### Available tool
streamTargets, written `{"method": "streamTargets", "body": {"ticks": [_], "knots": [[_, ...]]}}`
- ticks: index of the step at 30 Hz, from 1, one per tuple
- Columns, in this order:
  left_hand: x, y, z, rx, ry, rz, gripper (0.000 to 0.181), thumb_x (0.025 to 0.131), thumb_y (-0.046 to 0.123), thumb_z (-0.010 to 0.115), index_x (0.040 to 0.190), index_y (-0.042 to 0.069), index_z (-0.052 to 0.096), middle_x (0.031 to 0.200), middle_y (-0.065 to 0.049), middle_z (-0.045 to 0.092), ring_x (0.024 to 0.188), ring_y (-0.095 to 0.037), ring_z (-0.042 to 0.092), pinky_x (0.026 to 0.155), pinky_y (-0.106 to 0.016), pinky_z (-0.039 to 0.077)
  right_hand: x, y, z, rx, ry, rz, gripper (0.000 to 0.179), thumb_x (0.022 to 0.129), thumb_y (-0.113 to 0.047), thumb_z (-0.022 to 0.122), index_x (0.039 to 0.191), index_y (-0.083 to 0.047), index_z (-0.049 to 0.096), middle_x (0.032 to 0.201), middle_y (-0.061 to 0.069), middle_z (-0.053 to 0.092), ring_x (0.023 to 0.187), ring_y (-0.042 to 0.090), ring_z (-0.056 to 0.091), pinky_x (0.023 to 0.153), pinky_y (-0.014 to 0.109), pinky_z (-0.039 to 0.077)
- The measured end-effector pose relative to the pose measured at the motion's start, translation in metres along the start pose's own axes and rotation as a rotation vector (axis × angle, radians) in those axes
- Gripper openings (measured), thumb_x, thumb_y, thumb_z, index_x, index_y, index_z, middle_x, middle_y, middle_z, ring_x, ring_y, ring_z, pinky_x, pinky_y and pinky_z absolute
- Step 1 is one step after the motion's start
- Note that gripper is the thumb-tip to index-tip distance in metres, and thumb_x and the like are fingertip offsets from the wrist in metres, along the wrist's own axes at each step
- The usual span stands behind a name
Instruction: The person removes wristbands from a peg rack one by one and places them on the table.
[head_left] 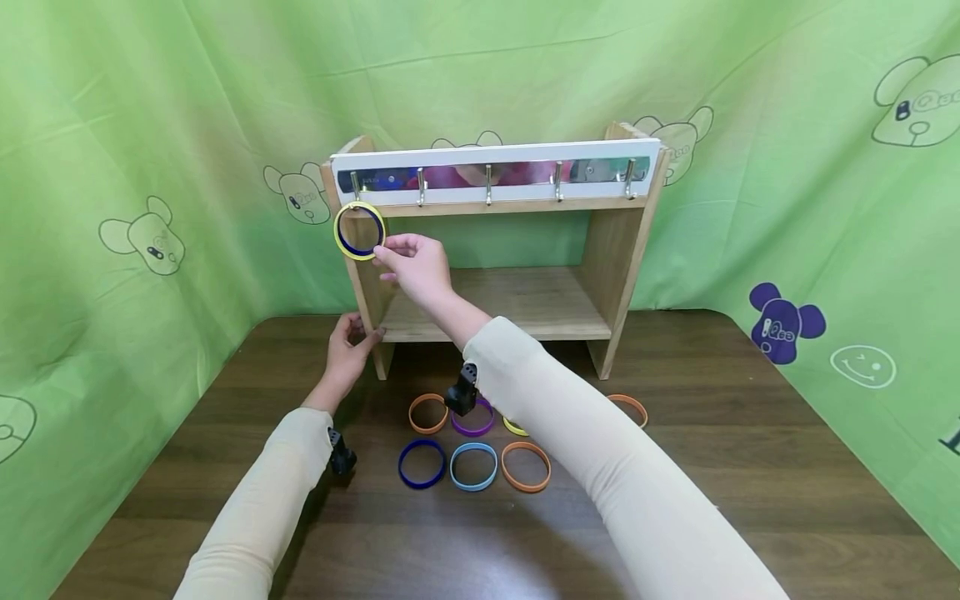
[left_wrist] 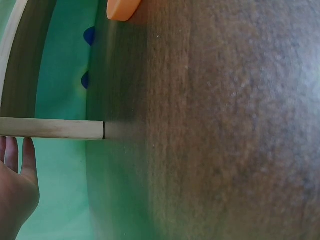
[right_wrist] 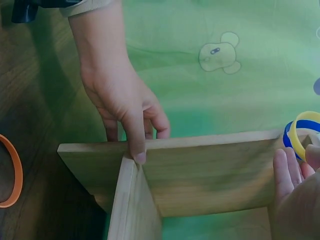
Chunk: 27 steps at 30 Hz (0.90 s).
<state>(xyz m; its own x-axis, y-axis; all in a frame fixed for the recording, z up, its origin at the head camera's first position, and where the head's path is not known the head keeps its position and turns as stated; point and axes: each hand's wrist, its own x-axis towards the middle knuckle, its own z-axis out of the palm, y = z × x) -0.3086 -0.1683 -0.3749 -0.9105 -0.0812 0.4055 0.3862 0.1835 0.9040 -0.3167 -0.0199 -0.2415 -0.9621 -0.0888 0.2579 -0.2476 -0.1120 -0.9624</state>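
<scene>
My right hand (head_left: 420, 268) pinches a yellow wristband (head_left: 337, 229) at its lower right side, just below the leftmost metal hook (head_left: 356, 185) of the wooden shelf (head_left: 502, 304). A dark blue wristband (right_wrist: 287, 137) lies right behind the yellow one, and the tops of both overlap the hook's tip in the head view. Lower down, my left hand (head_left: 347, 358) grips the shelf's left side panel (right_wrist: 215, 170). Its thumb presses on the front where the lower board meets that panel, with the other fingers along the outer face.
Several wristbands lie on the brown table (head_left: 360, 533) before the shelf, among them a dark blue band (head_left: 402, 477), a light blue band (head_left: 453, 473) and an orange band (head_left: 547, 477). My right forearm partly covers another yellow band (head_left: 514, 428). Green printed cloth (head_left: 225, 83) hangs behind.
</scene>
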Motion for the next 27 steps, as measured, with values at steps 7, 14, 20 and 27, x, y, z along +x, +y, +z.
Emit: {"method": "streamTargets", "body": {"ticks": [7, 14, 20, 27], "knots": [[0.000, -0.001, 0.000, -0.011, 0.011, -0.002, 0.033, 0.089, -0.006, 0.063, 0.119, -0.014, 0.049, 0.111, -0.023, 0.055, 0.096, -0.016, 0.048, 0.080, -0.022, 0.043, -0.002, 0.000, -0.001, 0.045, 0.005, 0.000, 0.019, 0.091, -0.006, 0.068, 0.106, 0.005, 0.065, 0.095, 0.014, 0.071, 0.083, 0.023, 0.070, 0.067, 0.029, 0.057], [0.000, -0.002, 0.000, -0.014, 0.012, 0.000, 0.032, 0.090, -0.006, 0.063, 0.119, -0.013, 0.050, 0.111, -0.021, 0.055, 0.095, -0.014, 0.048, 0.078, -0.021, 0.043, -0.006, -0.003, 0.001, 0.116, 0.027, -0.003, 0.016, 0.090, -0.004, 0.068, 0.102, 0.006, 0.064, 0.093, 0.016, 0.071, 0.076, 0.020, 0.070, 0.067, 0.030, 0.057], [-0.001, -0.003, 0.000, -0.010, 0.009, -0.002, 0.033, 0.090, -0.005, 0.063, 0.119, -0.013, 0.050, 0.113, -0.025, 0.055, 0.097, -0.016, 0.048, 0.081, -0.022, 0.042, -0.009, -0.003, 0.003, 0.133, 0.031, -0.021, 0.019, 0.090, -0.002, 0.068, 0.106, 0.004, 0.060, 0.094, 0.017, 0.070, 0.076, 0.022, 0.069, 0.066, 0.032, 0.057], [0.000, -0.003, 0.000, -0.017, 0.002, 0.001, 0.034, 0.090, -0.004, 0.063, 0.120, -0.012, 0.050, 0.114, -0.024, 0.055, 0.097, -0.016, 0.048, 0.079, -0.022, 0.044, -0.011, -0.004, -0.001, 0.106, 0.010, -0.041, 0.022, 0.091, -0.005, 0.067, 0.108, 0.001, 0.056, 0.095, 0.018, 0.069, 0.080, 0.025, 0.070, 0.066, 0.033, 0.057]]}}
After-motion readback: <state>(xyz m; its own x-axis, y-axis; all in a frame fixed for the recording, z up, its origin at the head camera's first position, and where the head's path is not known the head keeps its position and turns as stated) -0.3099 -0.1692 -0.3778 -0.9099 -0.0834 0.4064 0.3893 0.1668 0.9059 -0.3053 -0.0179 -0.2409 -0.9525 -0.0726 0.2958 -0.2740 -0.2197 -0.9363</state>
